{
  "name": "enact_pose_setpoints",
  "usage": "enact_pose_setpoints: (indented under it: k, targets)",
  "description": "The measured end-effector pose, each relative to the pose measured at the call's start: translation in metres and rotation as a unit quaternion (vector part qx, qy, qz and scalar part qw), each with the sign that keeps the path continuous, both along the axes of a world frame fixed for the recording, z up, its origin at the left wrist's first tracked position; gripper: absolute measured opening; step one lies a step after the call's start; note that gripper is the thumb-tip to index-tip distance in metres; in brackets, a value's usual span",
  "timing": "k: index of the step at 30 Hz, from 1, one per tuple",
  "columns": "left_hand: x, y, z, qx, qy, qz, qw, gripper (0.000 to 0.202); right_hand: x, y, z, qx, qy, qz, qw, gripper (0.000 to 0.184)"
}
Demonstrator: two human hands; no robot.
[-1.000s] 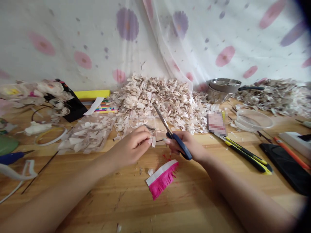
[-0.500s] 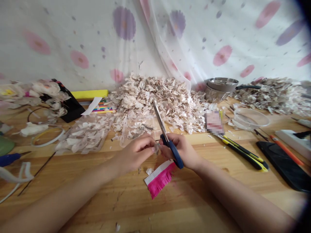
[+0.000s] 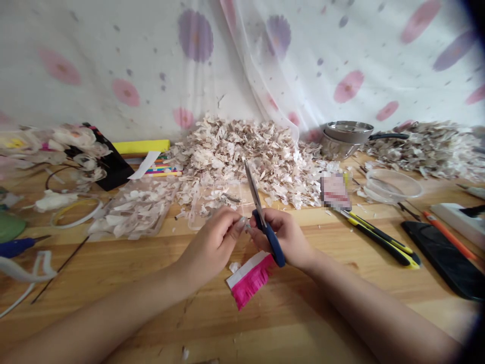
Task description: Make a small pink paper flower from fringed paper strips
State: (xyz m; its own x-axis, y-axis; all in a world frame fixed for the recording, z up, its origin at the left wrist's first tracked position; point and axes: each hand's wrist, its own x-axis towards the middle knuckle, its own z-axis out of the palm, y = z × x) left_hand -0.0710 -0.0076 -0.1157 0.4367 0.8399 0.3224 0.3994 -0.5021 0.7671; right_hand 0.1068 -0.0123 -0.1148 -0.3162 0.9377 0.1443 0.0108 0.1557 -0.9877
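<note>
Flowered sheer curtain [image 3: 125, 60] hangs behind a wooden table [image 3: 113, 263] carrying a big heap of pale paper scraps [image 3: 242, 156]. Your right hand [image 3: 286, 237] clenches blue-handled scissors [image 3: 254, 194], blades up, while your left hand [image 3: 212, 247] pinches a tiny pale scrap [image 3: 247, 227] beside them. Done so far: a pink-and-white paper strip [image 3: 250, 280], lying just below your hands, shows a cut pink fringe; its white band remains uncut.
</note>
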Motion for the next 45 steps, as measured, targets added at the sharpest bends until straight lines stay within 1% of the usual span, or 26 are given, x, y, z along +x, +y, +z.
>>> enact_pose_setpoints:
  k: [3,5,7,9,11,14,16,18,20,24,27,35,39,41,45]
  targets:
    - [-0.002,0.0,0.001,0.051,0.039,-0.005,0.998,0.015,0.001,0.0,0.001,-0.015,0.002,0.008,1.0,0.012]
    - [-0.002,-0.001,0.002,0.068,0.058,0.0,0.996,0.014,0.001,0.0,0.002,-0.016,0.002,0.008,1.0,0.012]
    - [-0.002,-0.001,0.002,0.067,0.059,0.008,0.996,0.014,0.0,0.0,0.002,-0.002,-0.007,0.004,1.0,0.012]
    - [-0.002,-0.001,0.0,0.047,0.038,0.016,0.998,0.015,0.0,-0.001,0.002,0.02,-0.021,-0.005,1.0,0.012]
    - [0.0,0.0,-0.002,0.011,0.001,0.022,1.0,0.018,-0.001,-0.001,0.002,0.035,-0.023,-0.019,0.999,0.011]
    - [0.002,0.002,-0.003,-0.043,-0.049,0.031,0.997,0.021,-0.002,-0.001,0.001,0.022,0.007,-0.027,0.999,0.012]
    - [0.003,0.002,-0.002,-0.051,-0.063,0.033,0.996,0.021,-0.002,-0.002,0.0,0.012,0.027,-0.031,0.999,0.013]
    - [0.002,0.002,0.0,-0.028,-0.061,0.04,0.997,0.021,-0.002,-0.001,0.0,0.009,0.033,-0.035,0.999,0.014]
    - [0.001,0.001,0.003,0.016,-0.047,0.046,0.998,0.02,-0.003,-0.002,-0.001,0.003,0.03,-0.03,0.999,0.014]
    - [-0.003,0.002,0.006,0.092,0.004,0.03,0.995,0.016,-0.005,-0.003,-0.003,-0.016,0.029,-0.02,0.999,0.016]
    - [-0.005,0.001,0.006,0.112,0.022,0.024,0.993,0.014,-0.006,-0.004,-0.003,-0.024,0.036,-0.016,0.999,0.017]
    - [-0.003,-0.003,0.002,0.114,0.001,0.017,0.993,0.004,-0.006,-0.005,0.0,-0.014,0.041,-0.006,0.999,0.02]
    - [-0.003,-0.002,0.007,0.128,0.004,0.041,0.991,0.008,-0.008,-0.005,0.001,-0.036,0.034,0.009,0.999,0.026]
    - [-0.006,-0.001,0.014,0.147,0.01,0.063,0.987,0.009,-0.009,-0.003,0.002,-0.053,0.026,0.011,0.998,0.032]
    - [-0.012,0.002,0.03,0.204,0.014,0.126,0.971,0.011,-0.011,-0.002,0.003,-0.062,0.013,-0.012,0.998,0.042]
